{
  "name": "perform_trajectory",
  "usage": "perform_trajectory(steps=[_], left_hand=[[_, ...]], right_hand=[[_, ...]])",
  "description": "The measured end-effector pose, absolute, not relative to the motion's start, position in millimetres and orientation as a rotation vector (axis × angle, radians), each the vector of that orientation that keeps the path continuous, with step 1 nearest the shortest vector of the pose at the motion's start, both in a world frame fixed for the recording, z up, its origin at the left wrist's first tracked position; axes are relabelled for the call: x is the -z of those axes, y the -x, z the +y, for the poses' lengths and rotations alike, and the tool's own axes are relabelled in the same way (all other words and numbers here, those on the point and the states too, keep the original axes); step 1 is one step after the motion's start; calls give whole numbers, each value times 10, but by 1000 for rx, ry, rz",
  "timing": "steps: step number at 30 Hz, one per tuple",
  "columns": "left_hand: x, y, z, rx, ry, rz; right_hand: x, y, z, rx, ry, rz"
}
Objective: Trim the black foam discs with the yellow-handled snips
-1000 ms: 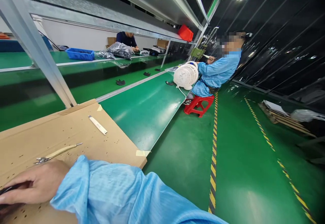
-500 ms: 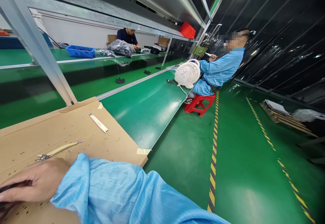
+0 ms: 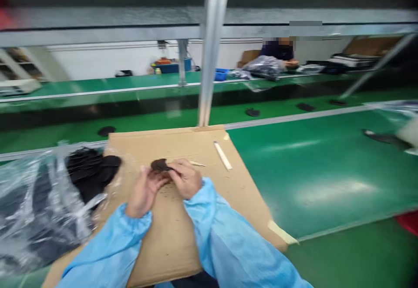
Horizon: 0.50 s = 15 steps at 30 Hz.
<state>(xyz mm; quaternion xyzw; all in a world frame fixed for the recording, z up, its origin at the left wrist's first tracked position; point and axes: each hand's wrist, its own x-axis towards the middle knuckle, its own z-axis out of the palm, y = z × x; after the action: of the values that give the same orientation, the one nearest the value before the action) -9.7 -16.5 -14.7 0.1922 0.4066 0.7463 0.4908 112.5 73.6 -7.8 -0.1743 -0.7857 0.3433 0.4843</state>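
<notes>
I had turned back to the cardboard (image 3: 183, 236) — both my left hand (image 3: 143, 192) and right hand (image 3: 187, 180) now pinched one dark piece (image 3: 159, 165), tweezers (image 3: 197, 163) lying just right.

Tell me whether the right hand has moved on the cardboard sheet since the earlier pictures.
Yes. The right hand has shifted toward the white stick on the cardboard sheet and now holds a dark piece.
</notes>
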Motion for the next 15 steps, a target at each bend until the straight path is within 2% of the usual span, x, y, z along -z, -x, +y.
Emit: perform_trajectory(steps=[4, 9, 15], left_hand=[[137, 46, -105, -1853, -423, 1055], [138, 63, -99, -1824, -402, 1104], [269, 123, -20, -1769, -421, 1090]], right_hand=[[143, -1061, 775, -786, 245, -2034], [149, -1074, 780, -838, 342, -1941], [91, -1046, 764, -559, 398, -1857]])
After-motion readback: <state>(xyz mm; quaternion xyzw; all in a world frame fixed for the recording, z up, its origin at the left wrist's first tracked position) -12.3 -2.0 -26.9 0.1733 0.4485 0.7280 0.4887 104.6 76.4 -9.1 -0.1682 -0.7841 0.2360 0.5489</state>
